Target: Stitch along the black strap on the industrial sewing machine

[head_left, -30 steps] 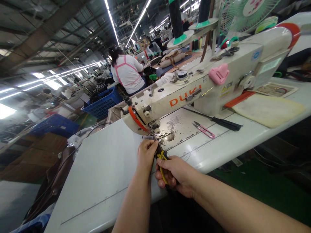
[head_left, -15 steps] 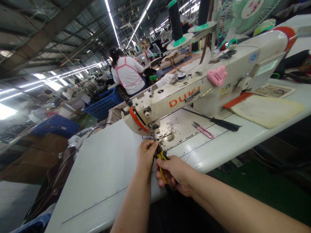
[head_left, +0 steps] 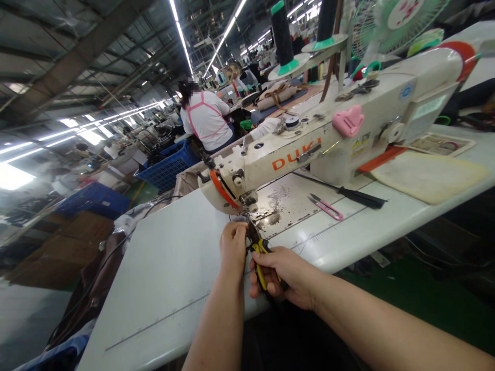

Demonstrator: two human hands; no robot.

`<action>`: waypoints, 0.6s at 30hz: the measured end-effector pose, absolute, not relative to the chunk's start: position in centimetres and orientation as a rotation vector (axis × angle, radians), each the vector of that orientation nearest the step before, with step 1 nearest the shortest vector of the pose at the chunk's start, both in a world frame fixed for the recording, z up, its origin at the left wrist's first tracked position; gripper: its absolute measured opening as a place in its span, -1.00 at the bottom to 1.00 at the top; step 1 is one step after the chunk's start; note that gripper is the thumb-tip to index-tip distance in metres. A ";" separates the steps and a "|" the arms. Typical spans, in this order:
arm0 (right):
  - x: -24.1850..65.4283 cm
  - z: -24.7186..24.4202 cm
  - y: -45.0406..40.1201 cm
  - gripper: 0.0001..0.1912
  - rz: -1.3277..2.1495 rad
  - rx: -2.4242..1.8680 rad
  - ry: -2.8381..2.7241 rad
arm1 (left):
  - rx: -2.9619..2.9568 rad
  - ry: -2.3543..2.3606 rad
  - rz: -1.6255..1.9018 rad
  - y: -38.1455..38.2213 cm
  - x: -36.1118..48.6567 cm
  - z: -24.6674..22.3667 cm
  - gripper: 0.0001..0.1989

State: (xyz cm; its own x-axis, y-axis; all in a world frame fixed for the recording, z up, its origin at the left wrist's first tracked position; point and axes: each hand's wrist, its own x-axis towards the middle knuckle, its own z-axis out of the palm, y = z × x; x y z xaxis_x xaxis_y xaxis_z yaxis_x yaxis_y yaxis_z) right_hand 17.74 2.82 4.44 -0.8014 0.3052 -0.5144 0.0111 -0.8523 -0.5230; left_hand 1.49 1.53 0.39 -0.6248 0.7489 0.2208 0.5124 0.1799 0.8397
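My right hand (head_left: 278, 270) is wrapped round the yellow and black handles of a pair of pliers (head_left: 260, 268). Their dark jaws point up toward the needle area of a white sewing machine (head_left: 294, 159). Close beside the jaws, my left hand (head_left: 233, 239) has its fingers bent and pinched together under the machine head. What those fingers hold, if anything, is too small and hidden to make out. Thread snips (head_left: 328, 208) with a pink handle and a screwdriver (head_left: 358, 197) with a black handle lie on the machine bed to the right.
A yellowish cloth (head_left: 429, 175) lies on the white table (head_left: 166, 268) at the right. Thread cones (head_left: 283, 38) and a green fan (head_left: 402, 23) stand behind the machine. Beyond the table are a blue crate (head_left: 166, 167) and a seated person (head_left: 207, 121) with their back to me.
The view has shifted slightly. The handles of the pliers look a little further apart, and the jaws sit nearer the needle area. My left hand stays beside them.
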 end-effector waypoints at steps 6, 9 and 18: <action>19.4 5.7 3.1 -0.71 2.831 -0.943 -0.770 | 1.228 2.242 1.566 1.3 1.3 -0.4 -0.78; 20.7 6.1 3.2 -0.70 2.861 -0.932 -0.827 | 1.243 2.215 1.596 1.3 1.3 -0.4 -0.76; 23.1 6.5 3.0 -0.71 2.509 -1.134 -1.474 | 1.338 2.131 1.600 1.5 1.3 -0.5 -0.69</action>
State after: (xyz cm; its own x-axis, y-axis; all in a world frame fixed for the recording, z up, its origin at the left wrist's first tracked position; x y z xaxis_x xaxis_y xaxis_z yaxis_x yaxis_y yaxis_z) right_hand 23.09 2.98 6.54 -0.7362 0.3574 -0.5747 0.3278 -0.5545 -0.7649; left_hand 1.32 1.53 -0.47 -0.5871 0.7227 0.3648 0.5521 0.0279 0.8333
